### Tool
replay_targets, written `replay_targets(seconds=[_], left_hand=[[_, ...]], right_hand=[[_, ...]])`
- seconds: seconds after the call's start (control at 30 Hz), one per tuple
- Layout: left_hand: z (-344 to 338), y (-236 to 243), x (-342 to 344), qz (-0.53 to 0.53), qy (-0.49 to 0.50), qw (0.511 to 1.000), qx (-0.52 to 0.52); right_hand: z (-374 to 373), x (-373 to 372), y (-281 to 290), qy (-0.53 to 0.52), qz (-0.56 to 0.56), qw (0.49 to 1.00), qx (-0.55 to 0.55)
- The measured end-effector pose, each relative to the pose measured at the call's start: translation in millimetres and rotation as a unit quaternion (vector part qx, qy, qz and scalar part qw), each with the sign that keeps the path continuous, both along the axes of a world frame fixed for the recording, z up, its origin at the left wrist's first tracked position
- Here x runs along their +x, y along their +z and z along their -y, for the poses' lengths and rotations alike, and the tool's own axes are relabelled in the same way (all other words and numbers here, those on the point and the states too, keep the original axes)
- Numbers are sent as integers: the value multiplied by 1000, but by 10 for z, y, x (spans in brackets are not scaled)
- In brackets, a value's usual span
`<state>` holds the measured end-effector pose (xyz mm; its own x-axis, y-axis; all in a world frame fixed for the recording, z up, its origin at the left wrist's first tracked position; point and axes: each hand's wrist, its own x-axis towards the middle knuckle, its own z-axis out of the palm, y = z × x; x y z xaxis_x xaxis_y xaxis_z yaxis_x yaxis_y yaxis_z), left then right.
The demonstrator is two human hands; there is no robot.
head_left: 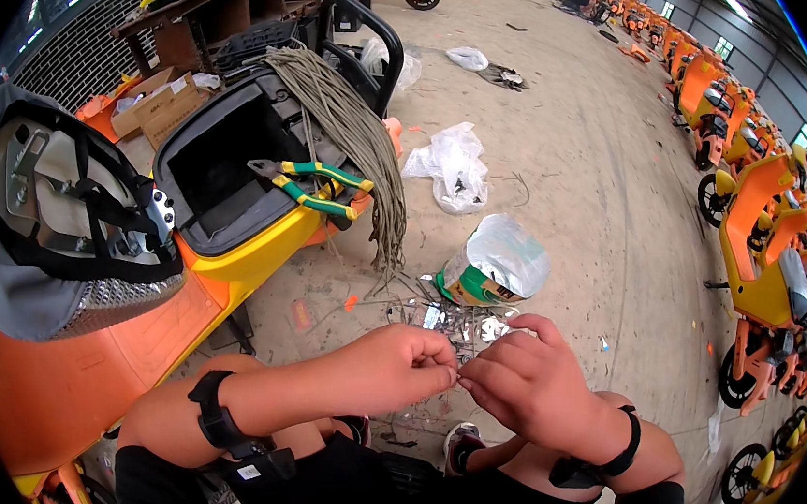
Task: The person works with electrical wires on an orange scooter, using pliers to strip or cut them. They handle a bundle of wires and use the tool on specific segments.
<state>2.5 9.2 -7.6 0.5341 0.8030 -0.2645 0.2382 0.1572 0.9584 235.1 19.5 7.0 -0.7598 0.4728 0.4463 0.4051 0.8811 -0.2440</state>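
Note:
My left hand [412,365] and my right hand [532,381] meet fingertip to fingertip above the littered floor between my knees. Both are closed in a pinch. Something tiny may sit between the fingertips, but it is too small to make out. Just beyond my hands stands an opened bag [500,261] with a silvery inside and a green lower part. Pliers with green and yellow handles [322,186] lie across the edge of the scooter's open black seat box [228,157], left of the bag. A bundle of grey-green cables [347,130] drapes over the box's right side.
On the orange and yellow scooter [164,316] at left rests a grey padded seat cover or bag [67,220] with metal brackets in it. Small scraps [446,319] litter the floor. A white plastic bag [455,170] lies farther off. Parked scooters [764,238] line the right.

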Motion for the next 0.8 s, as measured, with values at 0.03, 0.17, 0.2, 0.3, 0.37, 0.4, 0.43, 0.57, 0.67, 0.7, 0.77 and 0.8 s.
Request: replay_targets(seconds=[0.03, 0.17, 0.2, 0.3, 0.37, 0.4, 0.43, 0.57, 0.67, 0.7, 0.77, 0.8], left_hand=[[14, 35, 13, -21, -5, 999, 49], [105, 79, 66, -99, -10, 937, 336], [126, 53, 71, -115, -8, 897, 426], [176, 134, 81, -174, -40, 836, 518], [197, 120, 103, -200, -20, 771, 605], [204, 113, 108, -211, -10, 734, 645], [194, 109, 104, -214, -6, 746, 631], [158, 55, 92, -170, 46, 870, 461], [85, 61, 25, -85, 49, 983, 158], [46, 75, 2, -54, 38, 997, 40], [1, 97, -13, -33, 19, 999, 3], [-7, 101, -19, -22, 10, 1000, -15]], right_hand=[[-21, 7, 6, 4, -20, 997, -79], [-9, -6, 79, -41, -87, 877, -471], [-18, -2, 52, -35, -115, 813, -570], [-87, 49, -69, -12, -187, 594, -783], [-133, 67, -101, 8, -223, 470, -854], [-148, 68, -122, 11, -223, 474, -852], [-162, 74, -133, 13, -224, 478, -849], [-66, -33, -63, -64, -169, 771, -611], [-102, -36, -76, -25, -45, 981, -190], [-90, -29, -94, -11, -40, 990, -136], [-73, -28, -126, 21, -30, 999, -26], [-62, -27, -122, 22, -30, 999, 1]])
